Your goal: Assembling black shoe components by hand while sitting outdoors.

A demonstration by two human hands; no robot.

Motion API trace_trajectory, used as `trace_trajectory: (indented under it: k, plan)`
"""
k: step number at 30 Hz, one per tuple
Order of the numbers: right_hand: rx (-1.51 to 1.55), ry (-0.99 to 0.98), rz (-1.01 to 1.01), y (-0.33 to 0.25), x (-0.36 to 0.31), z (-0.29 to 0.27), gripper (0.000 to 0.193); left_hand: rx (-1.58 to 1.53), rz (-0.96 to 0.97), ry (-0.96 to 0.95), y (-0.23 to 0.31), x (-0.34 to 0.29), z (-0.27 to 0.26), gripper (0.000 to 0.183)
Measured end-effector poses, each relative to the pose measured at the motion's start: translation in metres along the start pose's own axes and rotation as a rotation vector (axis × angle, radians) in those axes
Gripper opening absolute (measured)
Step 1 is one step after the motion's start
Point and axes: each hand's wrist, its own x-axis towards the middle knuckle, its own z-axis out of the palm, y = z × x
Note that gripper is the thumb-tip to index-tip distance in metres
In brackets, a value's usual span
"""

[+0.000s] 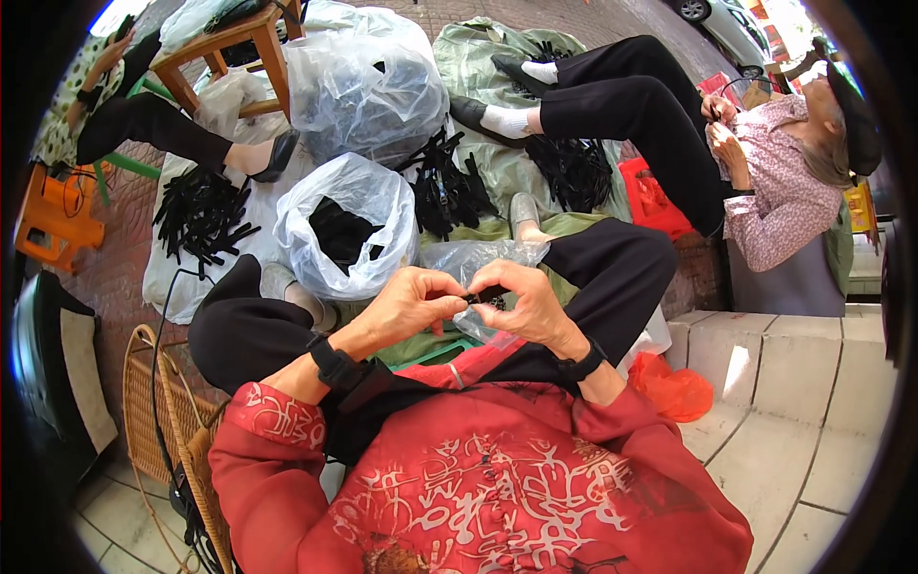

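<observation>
My left hand and my right hand meet in front of my knees, thumbs and forefingers pinched together. Between the fingertips is a small black piece, mostly covered, so its kind does not show. Both wrists wear black bands. Beneath my hands a clear plastic bag lies across my lap, beside a red strip of cloth or plastic. Just beyond my left hand stands an open white plastic bag with black pieces inside.
Piles of black strips lie on sheets on the ground. A large filled plastic bag stands behind, near a wooden stool. One person sits at right, another at far left. A wicker basket is at my left, a red bag at my right.
</observation>
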Motion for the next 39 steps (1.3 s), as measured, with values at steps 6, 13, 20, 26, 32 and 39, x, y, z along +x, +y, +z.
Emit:
trace_trajectory:
  k: [6, 13, 20, 26, 32, 39]
  plan:
    - [-0.34, -0.089, -0.214, 0.003, -0.003, 0.003, 0.023, 0.363, -0.025, 0.029, 0.005, 0.003, 0.0, 0.014]
    - [-0.357, -0.031, -0.305, 0.011, -0.009, 0.017, 0.03, 0.071, -0.151, -0.056, 0.0, -0.006, -0.006, 0.01]
    - [-0.648, -0.112, -0.483, 0.015, -0.008, 0.018, 0.025, -0.139, -0.292, -0.061, -0.014, 0.002, -0.005, 0.01]
    - [-0.728, -0.203, -0.52, 0.02, 0.0, 0.013, 0.021, -0.258, -0.328, -0.046, -0.023, 0.007, -0.009, 0.012]
    - [-0.492, -0.223, -0.384, 0.023, 0.001, 0.01, 0.02, -0.227, -0.303, -0.016, -0.022, 0.006, -0.013, 0.012]
    - [-0.095, -0.236, 0.04, 0.025, -0.004, 0.008, 0.025, -0.242, -0.229, 0.054, -0.009, -0.005, 0.003, 0.009]
